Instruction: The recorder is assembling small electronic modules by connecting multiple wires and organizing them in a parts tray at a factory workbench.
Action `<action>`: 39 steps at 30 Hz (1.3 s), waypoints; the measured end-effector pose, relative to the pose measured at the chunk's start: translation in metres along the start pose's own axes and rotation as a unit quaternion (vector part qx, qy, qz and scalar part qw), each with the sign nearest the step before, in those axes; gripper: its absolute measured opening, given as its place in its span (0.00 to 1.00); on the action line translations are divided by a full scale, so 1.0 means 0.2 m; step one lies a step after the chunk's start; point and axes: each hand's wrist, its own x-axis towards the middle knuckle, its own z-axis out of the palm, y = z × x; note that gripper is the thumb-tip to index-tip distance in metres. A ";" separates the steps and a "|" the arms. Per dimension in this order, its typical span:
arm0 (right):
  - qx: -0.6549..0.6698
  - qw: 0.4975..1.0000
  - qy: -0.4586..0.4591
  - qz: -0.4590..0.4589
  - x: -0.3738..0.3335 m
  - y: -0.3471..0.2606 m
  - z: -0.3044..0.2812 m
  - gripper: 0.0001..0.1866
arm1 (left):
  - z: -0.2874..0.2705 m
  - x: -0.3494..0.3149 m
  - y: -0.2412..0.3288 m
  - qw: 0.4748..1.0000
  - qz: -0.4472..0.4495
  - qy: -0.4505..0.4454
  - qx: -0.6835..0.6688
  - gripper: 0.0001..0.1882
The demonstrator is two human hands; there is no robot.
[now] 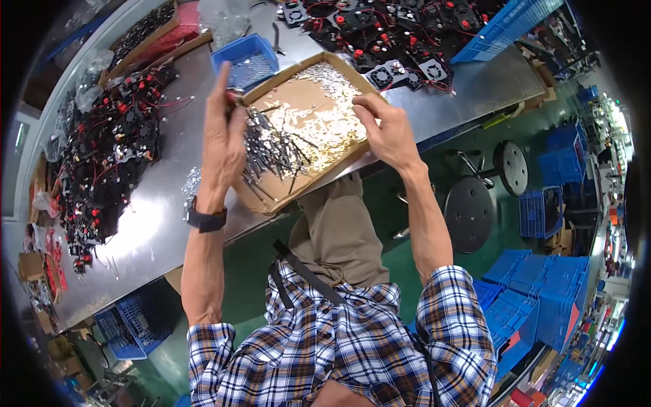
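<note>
A shallow cardboard tray (277, 201) lies at the table's near edge, with small shiny metal pieces (319, 129) and long dark rods, perhaps screws (268, 149), in it. My left hand (224, 139) is over the tray's left side, index finger pointing up. Between its thumb and fingers is a small part (234, 95) with a red and metallic look; its kind is unclear. At the tray's right rim, my right hand (390, 129) has thumb and forefinger curled close together. Whatever these fingers hold, if anything, does not show.
A blue bin (245, 60) of small metal pieces stands behind the tray, beside dark pliers (278, 39). Black fan assemblies with red parts (112, 149) pile up at left, and more (393, 41) at back right. Round stools (469, 214) and blue crates (536, 285) stand right.
</note>
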 end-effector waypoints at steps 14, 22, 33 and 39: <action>0.034 0.999 0.032 -0.005 -0.02 0.03 -0.02 0.09 | -0.10 -0.06 -0.09 0.868 -0.132 -0.055 -0.476 0.44; 0.017 0.999 0.035 0.001 -0.06 0.04 -0.04 0.09 | -0.08 -0.04 -0.11 0.914 -0.107 -0.028 -0.391 0.42; 0.109 0.965 0.149 0.187 0.02 0.51 -0.30 0.18 | -0.53 0.12 -0.35 0.958 -0.065 0.099 -0.262 0.35; 0.326 0.874 0.053 0.357 0.17 0.78 -0.35 0.16 | -1.29 0.36 -0.73 0.817 -0.263 0.296 0.419 0.44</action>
